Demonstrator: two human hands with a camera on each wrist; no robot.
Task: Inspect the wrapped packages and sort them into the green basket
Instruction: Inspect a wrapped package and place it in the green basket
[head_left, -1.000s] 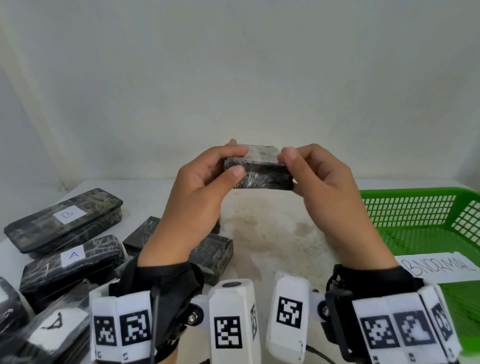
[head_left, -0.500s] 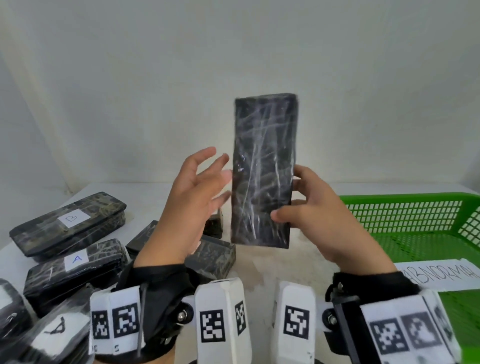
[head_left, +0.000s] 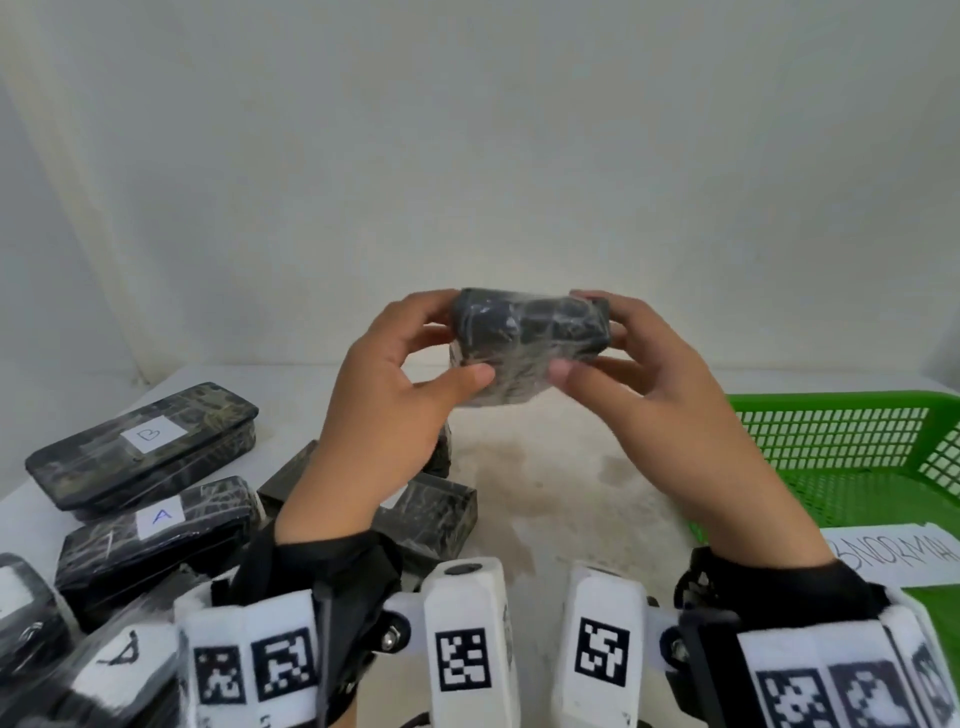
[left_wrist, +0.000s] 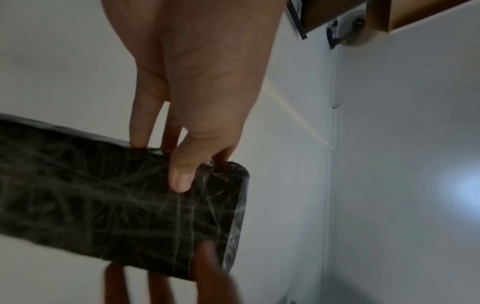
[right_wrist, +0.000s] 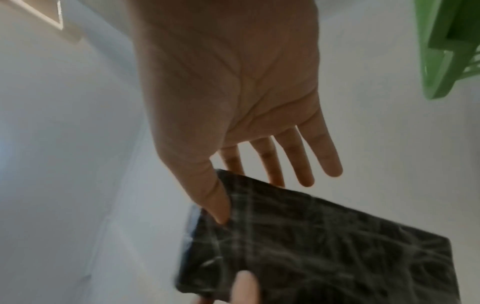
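A black package wrapped in clear film (head_left: 524, 343) is held in the air over the table, one short end towards me. My left hand (head_left: 451, 347) pinches its left side, thumb below and fingers above. My right hand (head_left: 597, 338) pinches its right side in the same way. In the left wrist view the left thumb lies on the package (left_wrist: 116, 195) near its end. In the right wrist view the right thumb presses the corner of the package (right_wrist: 324, 246), and the other fingers reach behind it. The green basket (head_left: 841, 415) stands at the right.
Several wrapped black packages lie at the left, one labelled B (head_left: 145, 447), one labelled A (head_left: 156, 525), and one behind my left wrist (head_left: 431, 519). A paper label reading ABNORMAL (head_left: 893, 556) hangs on the basket's near rim. A white wall closes the back.
Half a second ago the package stood upright in my right hand, with the left hand open beside it. Now it is tipped end-on and lower, and both hands pinch it.
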